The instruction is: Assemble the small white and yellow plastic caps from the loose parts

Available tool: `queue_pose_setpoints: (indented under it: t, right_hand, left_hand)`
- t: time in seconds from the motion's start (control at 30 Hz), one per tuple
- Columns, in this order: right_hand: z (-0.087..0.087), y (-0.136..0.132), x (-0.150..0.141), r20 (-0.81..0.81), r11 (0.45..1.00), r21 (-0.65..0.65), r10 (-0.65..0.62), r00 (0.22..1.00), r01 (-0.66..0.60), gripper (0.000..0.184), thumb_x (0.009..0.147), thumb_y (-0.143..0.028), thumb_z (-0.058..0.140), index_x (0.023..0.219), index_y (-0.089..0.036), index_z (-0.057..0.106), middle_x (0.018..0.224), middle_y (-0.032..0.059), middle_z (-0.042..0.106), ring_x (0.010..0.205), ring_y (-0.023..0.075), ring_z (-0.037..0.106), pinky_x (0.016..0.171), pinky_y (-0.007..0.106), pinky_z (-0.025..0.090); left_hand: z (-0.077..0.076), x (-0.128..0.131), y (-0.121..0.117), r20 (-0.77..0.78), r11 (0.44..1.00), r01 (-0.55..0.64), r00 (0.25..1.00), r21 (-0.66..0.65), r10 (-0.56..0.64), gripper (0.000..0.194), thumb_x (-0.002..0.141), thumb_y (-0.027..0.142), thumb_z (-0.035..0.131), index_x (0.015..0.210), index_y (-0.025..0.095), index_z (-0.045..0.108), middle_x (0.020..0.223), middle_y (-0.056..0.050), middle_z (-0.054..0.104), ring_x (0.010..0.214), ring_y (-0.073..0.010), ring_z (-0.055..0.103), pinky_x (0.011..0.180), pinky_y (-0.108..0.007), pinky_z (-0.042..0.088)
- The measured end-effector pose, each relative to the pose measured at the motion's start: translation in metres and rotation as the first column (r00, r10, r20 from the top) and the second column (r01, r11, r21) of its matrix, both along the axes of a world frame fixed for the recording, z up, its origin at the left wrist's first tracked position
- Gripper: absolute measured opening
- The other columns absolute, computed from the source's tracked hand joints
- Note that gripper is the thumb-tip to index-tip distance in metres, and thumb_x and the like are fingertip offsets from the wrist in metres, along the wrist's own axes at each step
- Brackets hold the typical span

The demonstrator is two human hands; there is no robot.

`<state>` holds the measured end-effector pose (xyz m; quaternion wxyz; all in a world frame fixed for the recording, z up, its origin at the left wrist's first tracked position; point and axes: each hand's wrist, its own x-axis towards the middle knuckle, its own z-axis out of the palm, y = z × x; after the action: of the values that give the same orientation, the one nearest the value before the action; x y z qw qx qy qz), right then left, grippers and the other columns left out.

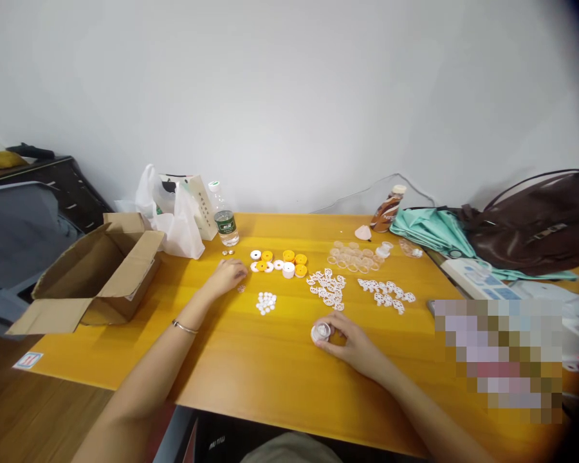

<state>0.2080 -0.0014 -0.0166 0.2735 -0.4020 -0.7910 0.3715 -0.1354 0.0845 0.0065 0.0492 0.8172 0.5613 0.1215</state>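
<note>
In the head view, the right hand [343, 337] is holding the round white part [321, 332] on the counter [251, 360], its grip clamped on the side, while the left hand [226, 276] is hovering near the white discs [266, 303], its grip I cannot tell.

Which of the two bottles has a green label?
The clear bottle beside the paper bag; the bottle by the teal cloth is brown.

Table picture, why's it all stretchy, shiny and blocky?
Head view: the table stretches toward the sides, maybe a wide lens; pale glare near its front edge; right-hand corners go black; big blocky squares hide something at right; the clear rings look too faint for fine detail.
</note>
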Motion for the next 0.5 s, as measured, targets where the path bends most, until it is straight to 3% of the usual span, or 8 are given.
queue_pose_setpoints:
  t: [0.2, 0.33, 0.4, 0.5]
  right_hand:
    - [-0.003, 0.0, -0.002, -0.011, 1.0, 0.007, 0.003, 1.0, -0.002, 0.02, 0.077, -0.034, 0.061, 0.093, -0.022, 0.062, 0.087, 0.0042, 0.059, 0.078, 0.0174, 0.056, 0.074, 0.03, 0.047]
    - [-0.006, 0.0, -0.005, -0.021, 1.0, 0.014, 0.006, 1.0, -0.006, 0.021, 0.076, -0.033, 0.063, 0.093, -0.021, 0.062, 0.086, 0.004, 0.058, 0.077, 0.017, 0.056, 0.074, 0.03, 0.047]
    - [-0.008, 0.0, -0.007, -0.014, 1.0, 0.014, -0.005, 1.0, 0.005, 0.022, 0.075, -0.033, 0.065, 0.094, -0.021, 0.063, 0.086, 0.0041, 0.058, 0.077, 0.0173, 0.056, 0.074, 0.03, 0.047]
    - [-0.012, 0.0, -0.01, 0.006, 1.0, 0.021, -0.018, 1.0, 0.018, 0.026, 0.074, -0.034, 0.067, 0.096, -0.021, 0.064, 0.086, 0.004, 0.059, 0.079, 0.0185, 0.057, 0.075, 0.031, 0.047]
  left_hand:
    - [0.0, -0.01, -0.004, 0.027, 0.999, -0.037, 0.999, 0.011, 0.037, 0.017, 0.082, 0.022, 0.05, 0.082, 0.02, 0.067, 0.092, -0.006, 0.065, 0.091, -0.0204, 0.057, 0.081, -0.031, 0.037]
    - [0.009, 0.011, -0.016, 0.177, 0.992, -0.076, 0.983, 0.098, 0.058, 0.017, 0.082, 0.029, 0.053, 0.091, 0.02, 0.066, 0.1, -0.006, 0.063, 0.098, -0.0218, 0.055, 0.089, -0.034, 0.036]
    - [0.015, 0.034, -0.031, 0.312, 0.991, -0.006, 0.949, 0.132, -0.036, 0.02, 0.085, 0.031, 0.052, 0.094, 0.019, 0.065, 0.1, -0.006, 0.063, 0.097, -0.0202, 0.055, 0.09, -0.034, 0.037]
    - [0.02, 0.076, -0.06, 0.406, 0.96, 0.277, 0.873, 0.046, -0.271, 0.026, 0.086, 0.036, 0.051, 0.105, 0.02, 0.061, 0.102, -0.007, 0.062, 0.097, -0.0184, 0.056, 0.089, -0.031, 0.041]
